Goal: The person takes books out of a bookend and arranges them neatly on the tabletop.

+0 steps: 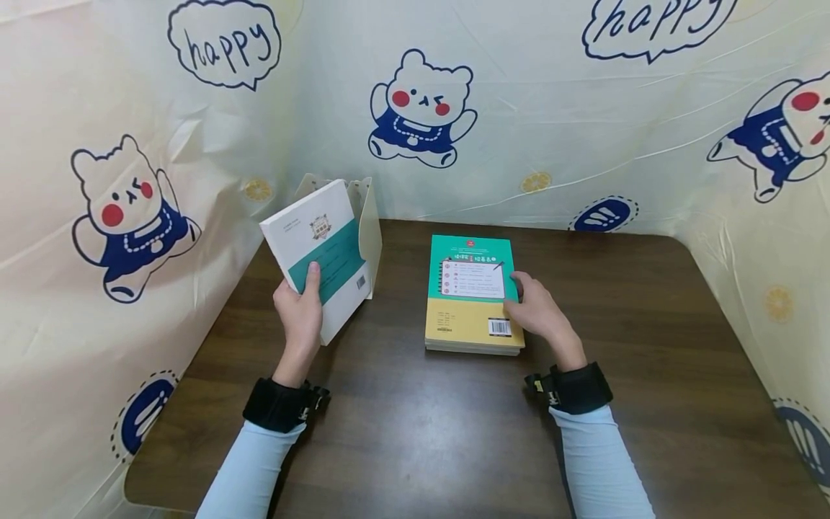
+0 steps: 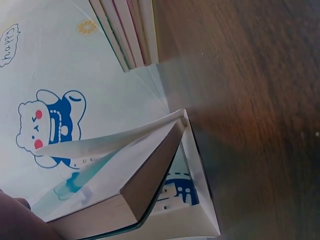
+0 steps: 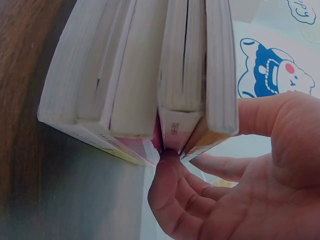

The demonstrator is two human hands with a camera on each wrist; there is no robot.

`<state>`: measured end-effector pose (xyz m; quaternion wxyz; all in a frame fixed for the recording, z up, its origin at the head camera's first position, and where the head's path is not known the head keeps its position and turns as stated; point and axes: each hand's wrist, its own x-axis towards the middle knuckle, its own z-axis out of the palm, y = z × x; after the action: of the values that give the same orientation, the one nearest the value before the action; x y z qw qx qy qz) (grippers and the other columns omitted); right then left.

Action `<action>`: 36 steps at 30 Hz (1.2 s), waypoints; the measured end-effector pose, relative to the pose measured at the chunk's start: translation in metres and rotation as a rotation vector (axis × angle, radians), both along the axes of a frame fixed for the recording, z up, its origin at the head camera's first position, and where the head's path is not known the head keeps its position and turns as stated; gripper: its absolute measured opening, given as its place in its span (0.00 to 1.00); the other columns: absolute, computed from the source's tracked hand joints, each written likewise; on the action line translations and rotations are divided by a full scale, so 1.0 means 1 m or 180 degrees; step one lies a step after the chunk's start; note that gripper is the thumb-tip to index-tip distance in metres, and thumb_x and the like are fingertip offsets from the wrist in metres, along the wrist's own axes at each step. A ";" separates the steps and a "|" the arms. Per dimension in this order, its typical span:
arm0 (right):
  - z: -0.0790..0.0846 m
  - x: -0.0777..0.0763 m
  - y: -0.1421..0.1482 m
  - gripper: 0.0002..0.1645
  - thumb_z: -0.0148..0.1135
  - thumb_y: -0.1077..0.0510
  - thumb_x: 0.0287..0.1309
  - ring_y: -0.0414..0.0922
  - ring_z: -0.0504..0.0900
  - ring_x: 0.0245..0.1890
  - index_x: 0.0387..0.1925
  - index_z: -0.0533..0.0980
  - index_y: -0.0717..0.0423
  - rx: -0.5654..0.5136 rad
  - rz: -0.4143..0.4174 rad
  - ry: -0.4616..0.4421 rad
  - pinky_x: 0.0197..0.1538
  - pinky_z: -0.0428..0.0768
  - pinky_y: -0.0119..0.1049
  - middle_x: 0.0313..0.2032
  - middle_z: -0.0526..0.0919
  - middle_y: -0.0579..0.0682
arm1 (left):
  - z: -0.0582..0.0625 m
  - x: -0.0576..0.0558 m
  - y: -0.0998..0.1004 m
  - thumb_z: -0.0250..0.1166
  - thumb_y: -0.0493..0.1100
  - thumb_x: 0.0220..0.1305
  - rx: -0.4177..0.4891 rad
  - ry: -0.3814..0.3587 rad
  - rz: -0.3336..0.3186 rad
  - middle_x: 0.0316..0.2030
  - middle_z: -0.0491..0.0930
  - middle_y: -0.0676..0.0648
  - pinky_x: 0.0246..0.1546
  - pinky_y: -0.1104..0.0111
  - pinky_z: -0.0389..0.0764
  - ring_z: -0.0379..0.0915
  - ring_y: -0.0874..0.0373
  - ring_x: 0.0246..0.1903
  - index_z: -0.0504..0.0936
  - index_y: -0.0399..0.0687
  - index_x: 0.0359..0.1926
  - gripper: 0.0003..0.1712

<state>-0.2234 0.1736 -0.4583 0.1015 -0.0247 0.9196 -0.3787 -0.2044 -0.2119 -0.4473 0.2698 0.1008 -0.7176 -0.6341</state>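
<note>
My left hand [image 1: 301, 313] grips a thick white book with a teal band [image 1: 337, 256], its thumb lying across the cover. The book leans inside a cream book holder [image 1: 371, 238]; the left wrist view shows a lower corner of the book [image 2: 152, 172] within the holder's frame [image 2: 197, 165]. On the table, my right hand [image 1: 537, 310] holds the right side of a book stack topped by a green and yellow book [image 1: 470, 317]. In the right wrist view, the thumb reaches over the top book [image 3: 220, 75], while curled fingers touch the side lower down.
Both items stand on a dark brown wooden table [image 1: 415, 440]. Behind and at the sides hangs a pale curtain [image 1: 532, 108] printed with bears and "happy" bubbles. Black straps [image 1: 580, 389] circle both wrists over light blue sleeves.
</note>
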 end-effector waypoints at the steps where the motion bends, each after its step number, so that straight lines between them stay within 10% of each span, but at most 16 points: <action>1: 0.000 0.000 0.000 0.41 0.54 0.61 0.71 0.66 0.69 0.61 0.78 0.52 0.68 0.0001 0.0002 -0.0005 0.70 0.71 0.67 0.71 0.66 0.74 | 0.000 0.001 0.000 0.60 0.52 0.77 -0.0004 0.0002 0.0021 0.62 0.85 0.39 0.57 0.42 0.83 0.84 0.45 0.56 0.81 0.49 0.67 0.23; 36: 0.002 0.003 -0.001 0.41 0.54 0.61 0.71 0.67 0.69 0.62 0.78 0.52 0.69 -0.0022 0.0005 0.0008 0.71 0.70 0.68 0.73 0.64 0.75 | 0.019 0.031 -0.003 0.59 0.51 0.78 -0.0052 -0.0018 0.0126 0.61 0.85 0.39 0.56 0.44 0.84 0.84 0.45 0.56 0.81 0.49 0.66 0.23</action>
<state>-0.2201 0.1724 -0.4558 0.1006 -0.0261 0.9184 -0.3817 -0.1731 -0.2149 -0.4283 0.2811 0.1147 -0.7214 -0.6224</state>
